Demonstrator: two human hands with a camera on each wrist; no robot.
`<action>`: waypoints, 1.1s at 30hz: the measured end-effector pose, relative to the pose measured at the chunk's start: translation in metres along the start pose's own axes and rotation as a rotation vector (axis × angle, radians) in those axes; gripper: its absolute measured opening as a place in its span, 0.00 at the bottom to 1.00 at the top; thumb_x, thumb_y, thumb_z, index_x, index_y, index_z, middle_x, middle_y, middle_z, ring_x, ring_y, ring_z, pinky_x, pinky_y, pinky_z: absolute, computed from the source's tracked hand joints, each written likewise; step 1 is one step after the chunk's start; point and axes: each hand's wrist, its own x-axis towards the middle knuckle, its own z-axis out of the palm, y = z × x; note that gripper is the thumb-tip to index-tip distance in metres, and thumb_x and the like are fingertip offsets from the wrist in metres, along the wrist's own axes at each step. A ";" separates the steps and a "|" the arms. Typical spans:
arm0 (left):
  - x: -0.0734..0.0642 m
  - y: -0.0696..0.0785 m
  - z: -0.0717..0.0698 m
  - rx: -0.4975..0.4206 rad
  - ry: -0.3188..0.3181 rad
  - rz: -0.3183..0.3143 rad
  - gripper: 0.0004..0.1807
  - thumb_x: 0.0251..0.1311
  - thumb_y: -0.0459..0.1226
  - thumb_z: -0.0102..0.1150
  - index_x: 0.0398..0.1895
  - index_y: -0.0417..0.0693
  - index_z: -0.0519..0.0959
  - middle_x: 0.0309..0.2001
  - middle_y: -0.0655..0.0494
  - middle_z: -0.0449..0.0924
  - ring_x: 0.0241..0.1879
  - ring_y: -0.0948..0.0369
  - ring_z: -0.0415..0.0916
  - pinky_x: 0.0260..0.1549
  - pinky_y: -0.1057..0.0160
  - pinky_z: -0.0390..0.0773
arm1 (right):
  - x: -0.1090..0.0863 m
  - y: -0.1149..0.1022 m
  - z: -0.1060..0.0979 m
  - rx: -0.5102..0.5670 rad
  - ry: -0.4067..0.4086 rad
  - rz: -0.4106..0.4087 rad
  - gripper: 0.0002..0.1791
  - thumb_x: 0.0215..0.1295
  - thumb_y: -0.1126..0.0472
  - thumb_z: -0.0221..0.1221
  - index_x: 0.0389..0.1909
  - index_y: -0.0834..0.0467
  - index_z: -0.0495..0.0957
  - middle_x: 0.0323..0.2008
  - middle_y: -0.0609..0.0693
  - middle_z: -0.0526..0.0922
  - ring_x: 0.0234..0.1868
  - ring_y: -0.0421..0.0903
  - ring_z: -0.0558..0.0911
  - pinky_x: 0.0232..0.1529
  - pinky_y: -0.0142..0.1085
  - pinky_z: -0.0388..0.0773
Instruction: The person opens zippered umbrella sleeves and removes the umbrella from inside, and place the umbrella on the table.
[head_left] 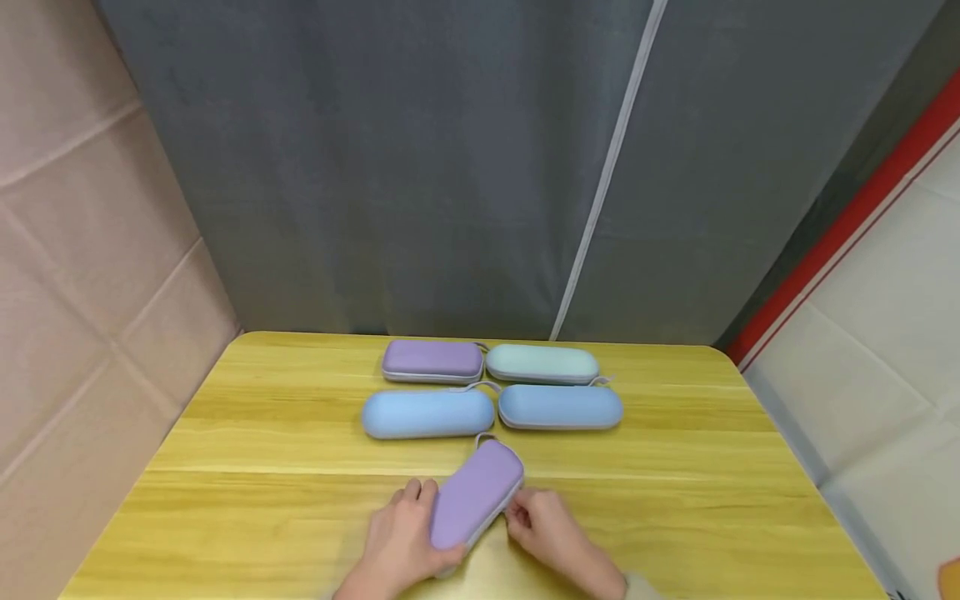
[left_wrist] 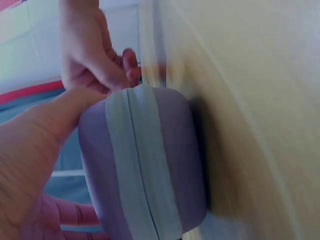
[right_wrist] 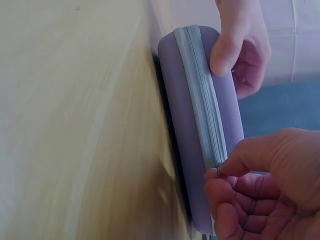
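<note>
A light purple zippered case (head_left: 477, 493) lies at a slant on the table near its front, its wrist loop at the far end. My left hand (head_left: 403, 533) grips it from the left side, the thumb across the near end and the fingers along the far side. On its right side, my right hand (head_left: 551, 533) pinches the small zipper pull (right_wrist: 218, 168) between thumb and forefinger. The grey zipper band (right_wrist: 202, 95) runs along the side of the case, and its teeth are closed along the stretch seen in the right wrist view.
Behind it lie two blue cases (head_left: 427, 414) side by side. Farther back are a darker purple case (head_left: 432, 360) and a mint green case (head_left: 542, 363). The wooden table (head_left: 247, 442) ends at a grey curtain (head_left: 412, 167), with pale walls at both sides.
</note>
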 end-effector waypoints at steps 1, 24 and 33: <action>-0.001 0.003 0.000 0.008 0.006 -0.003 0.38 0.25 0.59 0.71 0.37 0.42 0.73 0.27 0.56 0.68 0.23 0.62 0.66 0.15 0.66 0.66 | 0.000 -0.001 0.001 0.009 -0.006 -0.009 0.11 0.42 0.73 0.61 0.16 0.54 0.74 0.16 0.37 0.68 0.19 0.26 0.63 0.17 0.17 0.61; 0.010 0.027 -0.006 0.047 -0.075 0.029 0.28 0.45 0.52 0.66 0.37 0.39 0.69 0.17 0.51 0.67 0.13 0.56 0.67 0.08 0.61 0.64 | -0.004 -0.006 -0.002 0.130 -0.147 -0.130 0.08 0.46 0.73 0.61 0.20 0.57 0.77 0.18 0.38 0.72 0.21 0.25 0.65 0.20 0.15 0.64; 0.085 -0.029 -0.006 0.229 -0.099 0.681 0.32 0.36 0.26 0.64 0.52 0.49 0.75 0.47 0.53 0.75 0.48 0.55 0.73 0.52 0.56 0.72 | 0.000 -0.005 -0.005 0.103 -0.213 -0.098 0.06 0.50 0.72 0.61 0.21 0.58 0.77 0.20 0.38 0.72 0.22 0.26 0.66 0.21 0.17 0.65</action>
